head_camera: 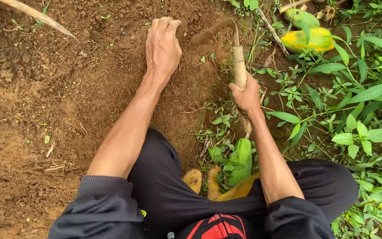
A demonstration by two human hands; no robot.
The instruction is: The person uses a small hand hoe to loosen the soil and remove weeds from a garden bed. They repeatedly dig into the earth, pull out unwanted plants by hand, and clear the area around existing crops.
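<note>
The left hand (163, 46) lies flat and open on the loose brown soil (67, 88), holding nothing. The right hand (245, 95) has a closed grip on the wooden handle of a small hoe (238, 62), its curved blade touching the soil just beside the left hand. Green weeds (354, 110) grow to the right.

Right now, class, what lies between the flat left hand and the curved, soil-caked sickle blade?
Only bare brown soil separates left hand from sickle blade, head view.

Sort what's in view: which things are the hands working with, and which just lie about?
In use:
left hand pressed on the bare soil
right hand gripping a sickle

Lying about:
yellow-green fruit
green pod
weeds
dry stalk
</note>
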